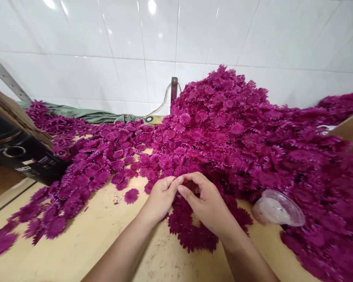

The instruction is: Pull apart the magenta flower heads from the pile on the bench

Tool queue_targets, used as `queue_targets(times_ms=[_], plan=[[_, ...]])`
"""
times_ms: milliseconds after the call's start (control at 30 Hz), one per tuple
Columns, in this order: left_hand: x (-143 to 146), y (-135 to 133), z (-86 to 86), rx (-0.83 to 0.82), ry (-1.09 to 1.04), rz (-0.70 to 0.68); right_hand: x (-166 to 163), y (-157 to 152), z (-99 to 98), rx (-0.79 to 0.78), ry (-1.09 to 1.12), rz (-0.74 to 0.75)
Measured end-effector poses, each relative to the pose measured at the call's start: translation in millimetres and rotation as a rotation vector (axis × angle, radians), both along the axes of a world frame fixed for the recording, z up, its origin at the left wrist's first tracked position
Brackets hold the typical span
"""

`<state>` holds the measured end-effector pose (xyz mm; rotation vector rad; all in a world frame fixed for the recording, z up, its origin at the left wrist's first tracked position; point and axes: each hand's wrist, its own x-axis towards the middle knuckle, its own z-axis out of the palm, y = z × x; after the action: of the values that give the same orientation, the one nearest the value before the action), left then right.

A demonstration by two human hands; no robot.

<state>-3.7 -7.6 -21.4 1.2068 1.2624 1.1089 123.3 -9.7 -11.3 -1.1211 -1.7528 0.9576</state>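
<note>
A big heap of magenta fabric flower heads covers the tan table from the middle to the right. My left hand and my right hand meet at the heap's near edge, fingertips pinched together over a small stack of the same petals. What the fingers pinch is mostly hidden; it looks like one magenta petal piece. A single loose flower lies just left of my left hand.
A clear plastic cup lies on its side right of my right hand. A black printed box under cardboard sits at far left. More flowers spread leftwards. A white tiled wall backs the table, with a green cloth along it.
</note>
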Motion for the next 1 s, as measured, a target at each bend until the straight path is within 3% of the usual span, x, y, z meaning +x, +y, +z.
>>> queue_targets(times_ms=[100,200,400,567,667,767,833,1000], plan=[[0,-2,-0.5,-0.003,0.013,-0.027,2,3,-0.2,-0.062,0.003,0.014],[0,-4,-0.2,0.054,0.057,-0.05,3,6,-2.6,-0.049,0.002,-0.085],[3,-8,2.2,0.112,0.107,-0.055,-1,12,-3.4,-0.091,0.209,-0.198],[-5,-14,-1.8,0.101,0.006,-0.018,30,34,0.4,-0.036,0.34,-0.499],[-10,-15,-3.3,0.047,-0.029,0.044,53,41,-0.6,0.06,0.2,-0.601],[-7,-13,-1.2,0.035,-0.057,0.031,53,31,0.8,0.298,-0.099,-0.568],[-4,-11,1.1,0.031,-0.083,0.014,40,18,3.9,0.347,-0.189,-0.46],[1,-10,2.9,0.014,-0.095,-0.02,6,-1,7.1,-0.094,0.02,0.044]])
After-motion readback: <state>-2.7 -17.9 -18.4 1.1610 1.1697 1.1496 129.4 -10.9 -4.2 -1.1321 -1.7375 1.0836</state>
